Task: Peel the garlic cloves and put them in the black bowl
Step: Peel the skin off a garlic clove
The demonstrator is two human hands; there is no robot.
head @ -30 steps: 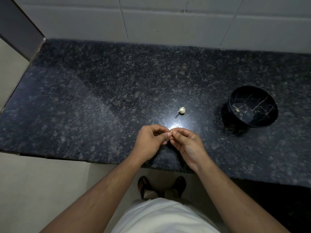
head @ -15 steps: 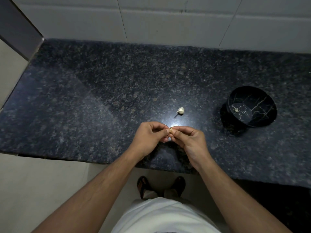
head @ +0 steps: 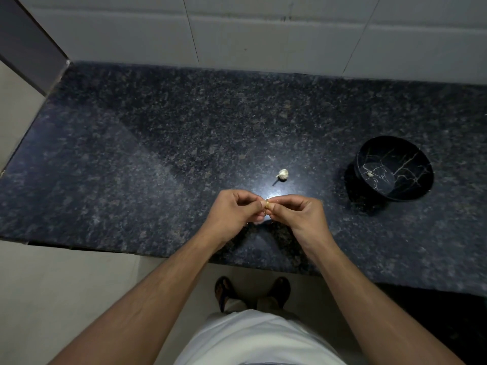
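My left hand (head: 234,209) and my right hand (head: 297,212) meet over the near part of the dark granite counter (head: 158,154). Their fingertips pinch one small yellowish garlic clove (head: 267,204) between them; most of it is hidden by the fingers. Just beyond the hands a white piece of garlic (head: 283,174) lies on the counter. The black bowl (head: 394,168) with pale vein lines stands to the right, and one small peeled clove (head: 370,174) sits inside it.
A white tiled wall (head: 263,35) closes the back of the counter. The counter's front edge runs just below my wrists, with the floor and my sandalled feet (head: 253,293) beneath. The counter's left end meets a dark panel (head: 29,43).
Both hands have stayed together at the same spot, fingers shifting slightly on the clove. More of the yellowish clove shows between the fingertips now.
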